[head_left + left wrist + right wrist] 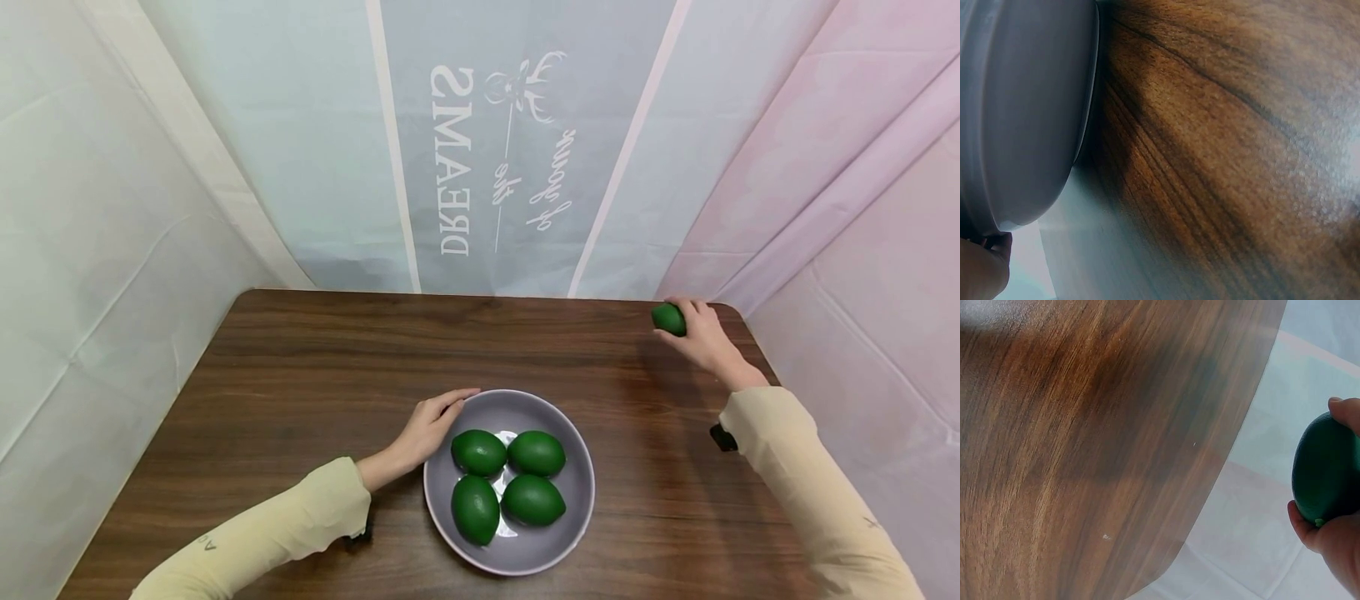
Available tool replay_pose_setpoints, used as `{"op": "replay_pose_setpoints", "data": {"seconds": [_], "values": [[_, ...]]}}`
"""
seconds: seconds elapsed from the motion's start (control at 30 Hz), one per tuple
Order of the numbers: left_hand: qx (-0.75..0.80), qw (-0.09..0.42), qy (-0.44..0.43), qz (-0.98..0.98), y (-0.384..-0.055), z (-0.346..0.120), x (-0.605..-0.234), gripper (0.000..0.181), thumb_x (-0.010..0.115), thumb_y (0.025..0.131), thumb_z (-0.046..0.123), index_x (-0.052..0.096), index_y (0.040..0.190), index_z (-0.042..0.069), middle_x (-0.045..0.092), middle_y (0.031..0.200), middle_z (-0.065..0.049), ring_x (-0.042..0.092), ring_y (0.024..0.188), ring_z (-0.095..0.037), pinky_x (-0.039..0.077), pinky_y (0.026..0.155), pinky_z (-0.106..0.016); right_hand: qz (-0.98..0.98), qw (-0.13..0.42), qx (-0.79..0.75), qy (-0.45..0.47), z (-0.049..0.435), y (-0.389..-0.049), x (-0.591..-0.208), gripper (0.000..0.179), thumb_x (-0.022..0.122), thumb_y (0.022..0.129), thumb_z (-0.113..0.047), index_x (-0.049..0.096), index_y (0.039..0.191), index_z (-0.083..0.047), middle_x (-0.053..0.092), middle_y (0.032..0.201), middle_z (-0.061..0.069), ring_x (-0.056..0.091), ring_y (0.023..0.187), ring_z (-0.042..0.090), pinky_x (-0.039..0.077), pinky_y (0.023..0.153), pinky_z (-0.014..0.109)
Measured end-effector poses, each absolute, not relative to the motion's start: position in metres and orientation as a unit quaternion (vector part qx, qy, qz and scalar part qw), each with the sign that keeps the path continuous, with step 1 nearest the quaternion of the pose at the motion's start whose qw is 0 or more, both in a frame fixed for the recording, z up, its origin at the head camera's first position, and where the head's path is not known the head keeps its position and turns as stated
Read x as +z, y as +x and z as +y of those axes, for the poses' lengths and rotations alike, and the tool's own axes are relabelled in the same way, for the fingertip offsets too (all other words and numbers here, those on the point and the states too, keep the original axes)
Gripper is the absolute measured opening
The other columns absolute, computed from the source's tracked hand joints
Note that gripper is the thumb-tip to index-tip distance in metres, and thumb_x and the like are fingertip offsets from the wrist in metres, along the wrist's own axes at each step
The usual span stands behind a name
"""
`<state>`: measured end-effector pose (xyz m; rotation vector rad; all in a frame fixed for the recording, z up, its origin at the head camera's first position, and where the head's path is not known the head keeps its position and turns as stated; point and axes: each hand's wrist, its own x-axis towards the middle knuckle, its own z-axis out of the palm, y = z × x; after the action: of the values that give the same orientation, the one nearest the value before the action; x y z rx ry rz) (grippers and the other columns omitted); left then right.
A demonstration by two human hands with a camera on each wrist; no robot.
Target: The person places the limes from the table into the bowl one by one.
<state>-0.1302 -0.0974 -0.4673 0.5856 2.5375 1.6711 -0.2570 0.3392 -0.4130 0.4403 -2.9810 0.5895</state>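
Note:
A round grey bowl (582, 500) stands on the wooden table, holding several green limes (536, 452) with pointed ends. My left hand (429, 429) grips the bowl's rim at its far left side; the left wrist view shows the bowl's outer wall (1035, 112) and part of a finger (982, 269) at its edge. Near the far right corner of the table, my right hand (703, 335) holds another lime (667, 318) between thumb and fingers. In the right wrist view this lime (1325, 469) shows partly, cut off by the frame's edge.
The brown wooden table (322, 375) has rounded far corners. Behind it hangs a pale blue cloth (495, 167) with mirrored white lettering. Light cloth walls (97, 208) close off the left and right sides.

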Motion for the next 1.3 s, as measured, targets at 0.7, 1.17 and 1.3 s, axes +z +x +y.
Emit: {"op": "replay_pose_setpoints", "data": {"seconds": [0.7, 1.17, 1.3], "values": [[0.538, 0.017, 0.192, 0.821, -0.131, -0.097, -0.469, 0.030, 0.044, 0.097, 0.013, 0.059, 0.121, 0.004, 0.060, 0.120, -0.006, 0.053, 0.113, -0.019, 0.042, 0.094, -0.038, -0.965, 0.055, 0.183, 0.179, 0.329, -0.247, -0.407, 0.057, 0.064, 0.086, -0.021, 0.037, 0.129, 0.004, 0.038, 0.116, 0.032, 0.038, 0.096, 0.046, 0.038, 0.065, 0.053], [0.540, 0.017, 0.194, 0.819, -0.130, -0.097, -0.468, 0.030, 0.043, 0.097, 0.013, 0.058, 0.121, 0.004, 0.059, 0.120, -0.007, 0.053, 0.113, -0.019, 0.042, 0.094, -0.037, -0.962, 0.062, 0.180, 0.196, 0.319, -0.238, -0.402, 0.058, 0.064, 0.086, -0.022, 0.037, 0.131, 0.002, 0.039, 0.115, 0.030, 0.039, 0.096, 0.044, 0.040, 0.065, 0.052], [0.536, 0.012, 0.194, 0.821, -0.130, -0.097, -0.468, 0.029, 0.044, 0.097, 0.013, 0.060, 0.120, 0.006, 0.060, 0.120, -0.006, 0.053, 0.113, -0.019, 0.042, 0.094, -0.037, -0.961, 0.060, 0.182, 0.198, 0.315, -0.235, -0.400, 0.058, 0.065, 0.084, -0.019, 0.038, 0.131, 0.001, 0.040, 0.116, 0.029, 0.039, 0.097, 0.043, 0.041, 0.065, 0.052]]}}
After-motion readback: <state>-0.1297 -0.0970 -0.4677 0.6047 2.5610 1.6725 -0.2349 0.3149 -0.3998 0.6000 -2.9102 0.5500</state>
